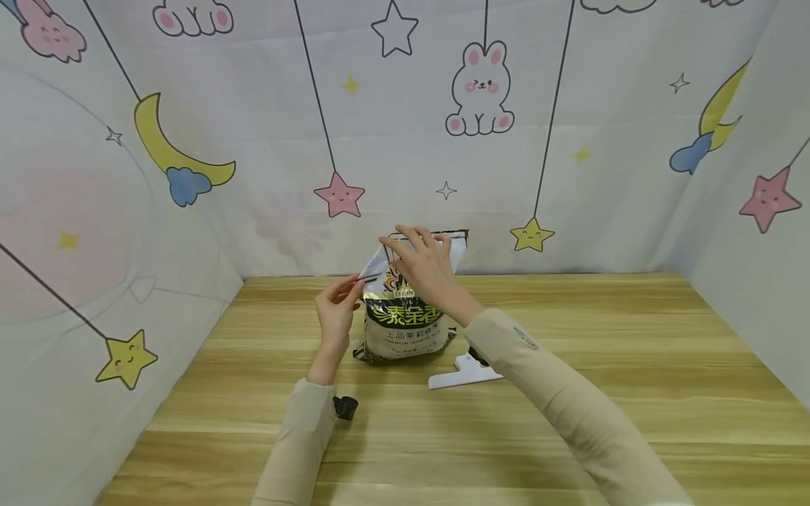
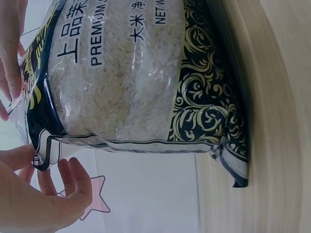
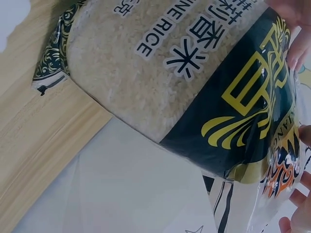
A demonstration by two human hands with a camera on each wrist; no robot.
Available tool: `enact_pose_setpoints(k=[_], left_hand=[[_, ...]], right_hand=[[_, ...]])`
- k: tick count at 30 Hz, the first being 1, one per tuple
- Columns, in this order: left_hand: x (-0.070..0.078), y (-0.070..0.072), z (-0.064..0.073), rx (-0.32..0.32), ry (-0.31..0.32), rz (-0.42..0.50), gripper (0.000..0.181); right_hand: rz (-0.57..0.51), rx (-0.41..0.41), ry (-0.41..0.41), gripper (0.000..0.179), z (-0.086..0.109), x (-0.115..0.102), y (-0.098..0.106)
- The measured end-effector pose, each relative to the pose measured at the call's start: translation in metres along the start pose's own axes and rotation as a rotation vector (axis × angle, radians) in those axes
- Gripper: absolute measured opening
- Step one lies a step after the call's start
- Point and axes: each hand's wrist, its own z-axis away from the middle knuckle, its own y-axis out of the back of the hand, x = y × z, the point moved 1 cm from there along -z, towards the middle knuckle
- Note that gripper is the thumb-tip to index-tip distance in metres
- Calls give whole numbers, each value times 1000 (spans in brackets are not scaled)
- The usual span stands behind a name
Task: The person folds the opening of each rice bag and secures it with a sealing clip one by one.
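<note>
While left hand (image 1: 334, 313) pinches rice bag (image 1: 405, 341) | right hand (image 1: 425, 268) touches bag's top | grip unclear

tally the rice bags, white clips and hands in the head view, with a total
rice bag: 1
white clip: 1
left hand and right hand: 2 hands
total: 4

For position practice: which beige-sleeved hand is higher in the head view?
The right hand, at the top of the black-gold plastic rice bag; the left hand pinches its side, lower.
</note>
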Motion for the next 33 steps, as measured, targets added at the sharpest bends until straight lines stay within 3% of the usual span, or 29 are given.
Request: enact_pose_setpoints(k=[17, 33], left_hand=[[-2, 1, 0, -10, 12, -4, 27], [-4, 3, 1, -18, -23, -43, 24]], right_hand=[[-9, 70, 82, 40, 15, 4, 7], [-41, 34, 98, 37, 30, 3, 22]])
